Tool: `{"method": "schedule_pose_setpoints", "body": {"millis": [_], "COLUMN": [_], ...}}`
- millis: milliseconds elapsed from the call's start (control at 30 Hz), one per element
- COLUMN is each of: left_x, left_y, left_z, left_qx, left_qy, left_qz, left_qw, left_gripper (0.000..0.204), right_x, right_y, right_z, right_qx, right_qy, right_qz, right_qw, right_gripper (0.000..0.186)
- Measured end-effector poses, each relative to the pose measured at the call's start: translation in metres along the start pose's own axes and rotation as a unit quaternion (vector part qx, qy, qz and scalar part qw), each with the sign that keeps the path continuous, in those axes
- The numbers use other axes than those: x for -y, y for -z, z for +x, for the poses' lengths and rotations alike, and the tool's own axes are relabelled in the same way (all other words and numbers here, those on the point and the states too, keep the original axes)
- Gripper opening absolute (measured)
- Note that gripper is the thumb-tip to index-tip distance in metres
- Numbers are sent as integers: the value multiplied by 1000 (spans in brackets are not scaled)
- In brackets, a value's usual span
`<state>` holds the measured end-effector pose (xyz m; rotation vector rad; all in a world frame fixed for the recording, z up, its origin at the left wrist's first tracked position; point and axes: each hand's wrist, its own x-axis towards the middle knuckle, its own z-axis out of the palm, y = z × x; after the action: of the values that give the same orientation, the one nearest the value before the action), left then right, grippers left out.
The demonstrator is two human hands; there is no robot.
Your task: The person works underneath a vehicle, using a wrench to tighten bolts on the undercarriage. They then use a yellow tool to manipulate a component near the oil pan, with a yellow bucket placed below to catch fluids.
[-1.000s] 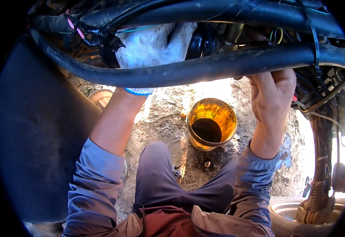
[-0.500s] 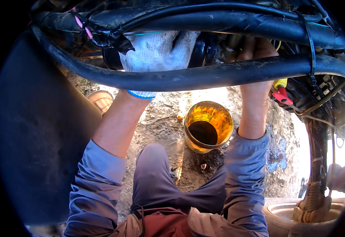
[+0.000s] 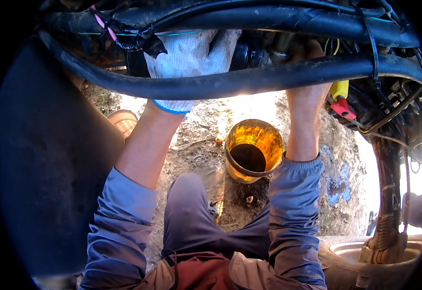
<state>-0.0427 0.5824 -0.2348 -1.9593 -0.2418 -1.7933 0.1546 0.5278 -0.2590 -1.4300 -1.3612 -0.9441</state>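
My left hand [image 3: 184, 55] wears a white knit glove with a blue cuff. It lies wrapped round a black cylindrical part [image 3: 246, 54] that runs crosswise under the machine; its fingertips are out of sight behind that part. A thick black hose [image 3: 206, 87] passes in front of the glove. My right hand [image 3: 312, 50] is bare and reaches up behind the same hose, beside a dull fitting [image 3: 282, 42] at the cylinder's right end. Shadow and the hoses hide most of its fingers, so what they touch cannot be made out.
An amber-coated bucket [image 3: 254, 152] with dark liquid stands on the dirt below my hands. Bundled hoses [image 3: 269, 21] cross overhead. At the right hang a yellow-and-red connector [image 3: 341, 99] and a zip tie [image 3: 373, 48]. A dark panel [image 3: 51, 169] borders the left; a wheel [image 3: 341, 249] sits lower right.
My right hand has shifted slightly up and now shows less behind the hose. The hoses sit a little higher in the view. The left hand keeps its place on the cylindrical part.
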Motion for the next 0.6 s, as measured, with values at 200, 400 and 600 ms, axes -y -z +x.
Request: {"method": "schedule_pose_setpoints", "body": {"millis": [200, 400, 600], "left_x": [0, 3, -5], "left_y": [5, 1, -17], "left_z": [-2, 1, 12], "left_qx": [8, 17, 28], "left_qy": [-4, -18, -39], "left_qz": [-2, -19, -37], "left_qw": [1000, 1000, 998], "left_gripper": [38, 38, 38], "right_x": [6, -8, -5], "right_y": [8, 12, 7], "right_z": [-26, -71, -89], "right_qx": [-18, 156, 71], "right_qy": [-95, -177, -369], "right_qz": [184, 355, 595], "right_qw": [978, 904, 711], "right_gripper": [15, 39, 24]}}
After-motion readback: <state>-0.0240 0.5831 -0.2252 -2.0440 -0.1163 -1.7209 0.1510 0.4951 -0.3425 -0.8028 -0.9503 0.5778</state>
